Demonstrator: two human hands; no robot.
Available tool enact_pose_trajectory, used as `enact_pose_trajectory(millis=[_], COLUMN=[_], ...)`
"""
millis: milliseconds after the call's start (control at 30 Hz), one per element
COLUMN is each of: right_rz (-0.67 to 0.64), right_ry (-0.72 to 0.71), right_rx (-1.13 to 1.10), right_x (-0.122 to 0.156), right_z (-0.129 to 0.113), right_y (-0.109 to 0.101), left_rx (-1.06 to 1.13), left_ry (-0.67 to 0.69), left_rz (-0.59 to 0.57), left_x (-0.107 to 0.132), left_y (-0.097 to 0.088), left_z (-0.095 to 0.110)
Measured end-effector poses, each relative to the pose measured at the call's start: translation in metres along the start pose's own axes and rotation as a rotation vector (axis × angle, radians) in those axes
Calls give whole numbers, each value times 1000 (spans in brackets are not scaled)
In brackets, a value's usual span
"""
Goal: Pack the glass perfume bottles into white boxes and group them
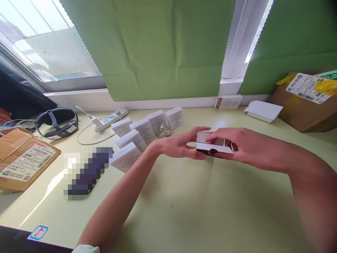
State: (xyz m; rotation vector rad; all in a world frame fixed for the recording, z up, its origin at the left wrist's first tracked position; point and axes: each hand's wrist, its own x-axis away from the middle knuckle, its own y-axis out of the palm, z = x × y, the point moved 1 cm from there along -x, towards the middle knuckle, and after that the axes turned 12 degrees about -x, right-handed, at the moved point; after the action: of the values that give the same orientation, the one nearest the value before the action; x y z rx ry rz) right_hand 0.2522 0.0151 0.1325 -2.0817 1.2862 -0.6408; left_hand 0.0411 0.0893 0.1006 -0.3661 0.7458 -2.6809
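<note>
Between my two hands is a small white cardboard box (214, 147) with its end flaps raised. A dark, reddish round thing shows inside its opening, too small to name. My left hand (181, 144) grips the box's left end, thumb in front and fingers behind. My right hand (237, 142) is closed around the right side, with its fingertips at the raised flap. Left of my left hand stands a small ornate metal and glass piece (164, 131), partly hidden by the wrist. Several white printed boxes (142, 129) stand upright beyond my left forearm.
At left lie a blurred dark flat object (89, 172), a power strip (110, 120) with cable, a black headband device (56, 123) and a brown parcel (26, 160). Along the back right are a printed box (230, 102), an open white box (264, 110) and a big carton (308, 102).
</note>
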Motion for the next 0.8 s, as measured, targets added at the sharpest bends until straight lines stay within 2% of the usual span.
enact_pose_trajectory(millis=[200, 467, 600, 800], right_rz=[33, 33, 27, 126], right_ry=[52, 15, 7, 32], right_rx=[-18, 0, -2, 96], right_x=[-2, -9, -4, 2], right_z=[6, 18, 11, 0], right_y=[0, 3, -2, -4], left_rx=[10, 10, 20, -12], left_ry=[-10, -7, -6, -9], left_rz=[3, 49, 44, 31], left_x=[-1, -4, -5, -5], left_y=[0, 5, 5, 4], left_z=[-2, -5, -9, -9])
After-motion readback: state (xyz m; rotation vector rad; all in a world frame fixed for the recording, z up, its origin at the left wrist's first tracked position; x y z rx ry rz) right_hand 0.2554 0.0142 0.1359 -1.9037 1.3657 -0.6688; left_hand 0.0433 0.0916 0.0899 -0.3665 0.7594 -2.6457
